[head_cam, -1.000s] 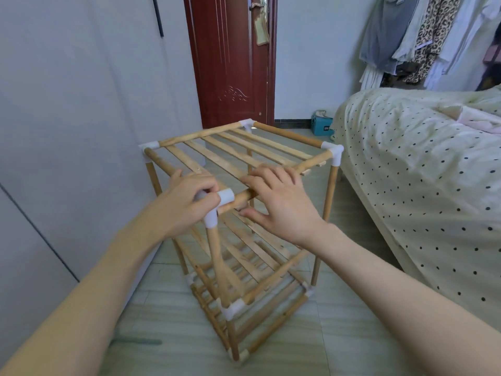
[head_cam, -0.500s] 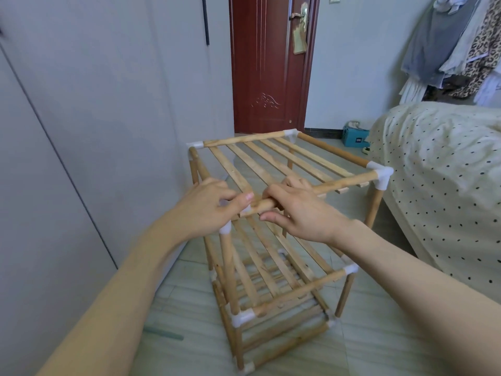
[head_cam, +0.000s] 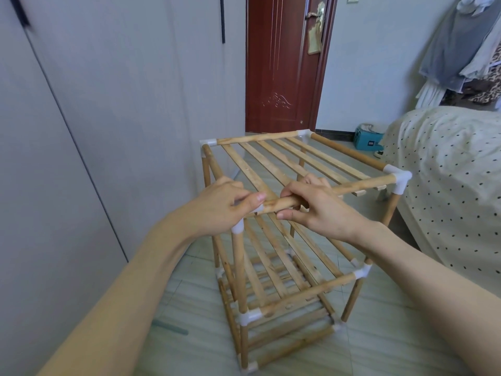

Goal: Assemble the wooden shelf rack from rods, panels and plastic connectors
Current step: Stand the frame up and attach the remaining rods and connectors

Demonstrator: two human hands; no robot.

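Standing on the tiled floor [head_cam: 379,346] between a grey wall [head_cam: 122,104] and a bed [head_cam: 447,185], the wooden shelf rack [head_cam: 284,240] fills the middle of the head view. It has three slatted levels, joined at the corners by white plastic connectors.

The left hand [head_cam: 219,210] covers the near top corner connector [head_cam: 238,226]; only the lower white sleeve of it shows under the palm, so the joint itself is hidden. Its grip is curled around this connector, with the thumb lying over the end of the front rod [head_cam: 352,187]. The right hand [head_cam: 322,210] is clamped on the same rod just beside the left hand, with the thumb below and the fingers over the top; the fingertips are hidden behind the rod. The rod runs to the right top corner connector [head_cam: 401,181], which is close to the bed.

The lowest level is blurred, and its slats are hard to count. Both forearms are cut off by the lower edge of the picture.

Behind the rack there is a dark red door [head_cam: 284,63] with a brass handle. A teal box [head_cam: 368,138] on the floor carries a dark label, too small to read. Hanging clothes [head_cam: 461,50] are cut off at the upper right.
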